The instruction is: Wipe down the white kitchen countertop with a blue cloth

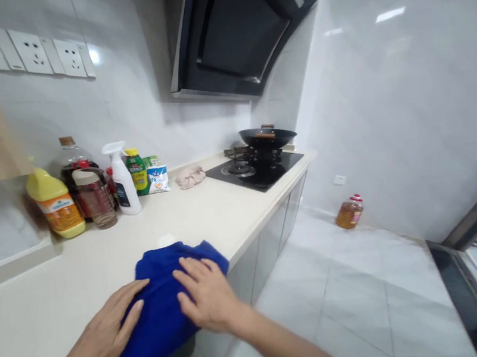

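A blue cloth [164,311] lies spread on the pale countertop [209,219], its lower part hanging past the front edge. My left hand [111,322] rests on the cloth's left side with fingers stretched out and the thumb apart. Flat on the right part of the cloth is my right hand [206,292], its fingers slightly spread. Neither hand grips the fabric. The cloth's underside is hidden.
Along the wall stand a yellow jug [55,201], a dark bottle [70,163], a lidded tumbler [95,198], a white spray bottle [123,181] and a green bottle [138,173]. Beyond a crumpled cloth [190,177], a wok [268,137] sits on the gas hob [260,176].
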Motion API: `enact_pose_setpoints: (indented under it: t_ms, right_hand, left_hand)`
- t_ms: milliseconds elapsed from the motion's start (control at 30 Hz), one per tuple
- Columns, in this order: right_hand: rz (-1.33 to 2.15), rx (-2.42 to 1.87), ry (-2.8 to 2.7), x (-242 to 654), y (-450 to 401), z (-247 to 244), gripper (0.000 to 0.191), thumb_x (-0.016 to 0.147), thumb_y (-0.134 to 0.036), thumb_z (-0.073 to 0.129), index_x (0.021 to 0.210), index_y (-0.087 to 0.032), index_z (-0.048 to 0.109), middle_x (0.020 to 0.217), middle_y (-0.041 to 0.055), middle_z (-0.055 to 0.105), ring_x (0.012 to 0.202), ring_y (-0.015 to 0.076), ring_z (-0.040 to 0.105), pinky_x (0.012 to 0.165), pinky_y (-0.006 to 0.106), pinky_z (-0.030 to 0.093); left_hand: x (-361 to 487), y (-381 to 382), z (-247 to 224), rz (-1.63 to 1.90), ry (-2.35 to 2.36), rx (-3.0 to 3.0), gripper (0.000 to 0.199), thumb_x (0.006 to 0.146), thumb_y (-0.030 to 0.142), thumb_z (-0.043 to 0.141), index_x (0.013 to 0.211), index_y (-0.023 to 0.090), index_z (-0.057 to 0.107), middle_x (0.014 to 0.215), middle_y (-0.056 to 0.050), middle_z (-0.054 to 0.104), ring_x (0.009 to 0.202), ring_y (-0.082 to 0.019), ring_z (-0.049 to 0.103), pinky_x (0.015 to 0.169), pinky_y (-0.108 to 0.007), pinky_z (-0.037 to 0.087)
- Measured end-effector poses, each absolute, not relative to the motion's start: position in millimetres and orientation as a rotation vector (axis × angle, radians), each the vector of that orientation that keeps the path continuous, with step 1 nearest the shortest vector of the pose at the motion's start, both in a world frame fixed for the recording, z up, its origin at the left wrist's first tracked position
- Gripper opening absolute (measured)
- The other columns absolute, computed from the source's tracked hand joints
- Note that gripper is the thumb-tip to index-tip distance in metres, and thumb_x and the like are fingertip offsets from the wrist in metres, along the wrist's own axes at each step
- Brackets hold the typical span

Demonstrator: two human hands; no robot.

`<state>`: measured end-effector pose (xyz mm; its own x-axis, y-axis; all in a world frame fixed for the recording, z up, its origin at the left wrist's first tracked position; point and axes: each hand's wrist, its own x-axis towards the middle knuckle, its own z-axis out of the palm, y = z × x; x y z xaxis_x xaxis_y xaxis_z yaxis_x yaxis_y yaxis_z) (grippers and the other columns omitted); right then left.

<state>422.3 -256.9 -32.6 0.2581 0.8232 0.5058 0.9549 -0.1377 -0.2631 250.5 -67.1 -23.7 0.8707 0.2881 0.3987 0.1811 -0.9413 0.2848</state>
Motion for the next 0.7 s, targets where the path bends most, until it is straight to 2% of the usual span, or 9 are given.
enact_pose_setpoints:
  t_ms: [233, 367, 433, 567, 700]
  right_hand:
    - [-0.27, -2.431, -1.397, 519, -275, -34, 0.054, 0.097, -0.038, 0.034, 0.147, -0.019, 0.043, 0.159, 0.0081, 0.027, 0.144, 0.022, 0.027, 0.118, 0.041, 0.018]
    - [-0.121, -2.671, -1.259, 557, -271, -28, 0.055, 0.099, -0.039, 0.029, 0.15, -0.021, 0.036, 0.162, 0.0048, 0.018, 0.148, 0.0173, 0.017, 0.119, 0.038, 0.013]
    - [-0.079, -2.73, -1.207, 565, -265, -26, 0.056, 0.1, -0.043, 0.027, 0.151, -0.02, 0.034, 0.162, 0.0071, 0.017, 0.148, 0.0184, 0.016, 0.119, 0.041, 0.013]
    - [-0.069, -2.796, -1.179, 554, -248, -27, 0.068, 0.098, -0.057, 0.027, 0.153, -0.015, 0.03, 0.16, 0.0172, 0.018, 0.148, 0.0277, 0.015, 0.116, 0.053, 0.015]
    - [-0.086, -2.827, -1.316, 514, -233, -30, 0.067, 0.099, -0.056, 0.028, 0.155, -0.019, 0.023, 0.161, 0.0182, 0.016, 0.148, 0.0314, 0.011, 0.116, 0.057, 0.014]
  left_hand:
    - [244, -76, -13, 0.678, 0.311, 2.905, 0.045, 0.095, 0.044, 0.043, 0.137, 0.03, 0.053, 0.138, -0.001, 0.058, 0.122, -0.019, 0.058, 0.107, -0.033, 0.048]
    - [232, -66, -3, 0.698, 0.379, 2.876, 0.041, 0.097, 0.042, 0.038, 0.127, 0.026, 0.062, 0.128, -0.004, 0.064, 0.116, -0.019, 0.061, 0.102, -0.033, 0.05]
    - [222, -64, 5, 0.652, 0.382, 2.873, 0.04, 0.098, 0.04, 0.035, 0.118, 0.025, 0.066, 0.119, -0.005, 0.067, 0.11, -0.019, 0.063, 0.096, -0.031, 0.052]
    - [187, -59, 17, 0.488, 0.358, 2.887, 0.04, 0.099, 0.037, 0.032, 0.103, 0.026, 0.07, 0.103, -0.004, 0.068, 0.096, -0.016, 0.065, 0.081, -0.025, 0.051]
    - [139, -37, 12, 0.522, 0.457, 2.857, 0.04, 0.099, 0.04, 0.034, 0.099, 0.026, 0.071, 0.098, -0.003, 0.069, 0.088, -0.016, 0.065, 0.078, -0.023, 0.049]
